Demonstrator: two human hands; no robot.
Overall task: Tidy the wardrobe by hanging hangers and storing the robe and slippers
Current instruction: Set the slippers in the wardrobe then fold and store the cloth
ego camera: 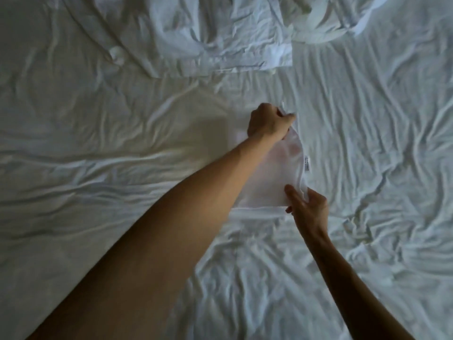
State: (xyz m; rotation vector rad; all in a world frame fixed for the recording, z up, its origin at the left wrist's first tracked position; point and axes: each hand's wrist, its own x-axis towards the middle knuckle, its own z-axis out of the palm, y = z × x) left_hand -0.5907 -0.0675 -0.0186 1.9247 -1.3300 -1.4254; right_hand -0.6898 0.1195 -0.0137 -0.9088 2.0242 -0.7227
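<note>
A thin white translucent fabric bag [277,173] with a small side label is held just above the bed, near the middle of the view. My left hand [268,123] grips its far corner with closed fingers. My right hand [308,204] pinches its near right corner between thumb and fingers. Faint pinkish shapes show through the fabric; I cannot tell what they are. No hangers, robe or slippers are plainly visible.
A wrinkled white sheet [380,143] covers the whole bed. A crumpled white duvet or garment [196,38] lies bunched along the far edge, with another rumpled white pile [331,18] at the far right.
</note>
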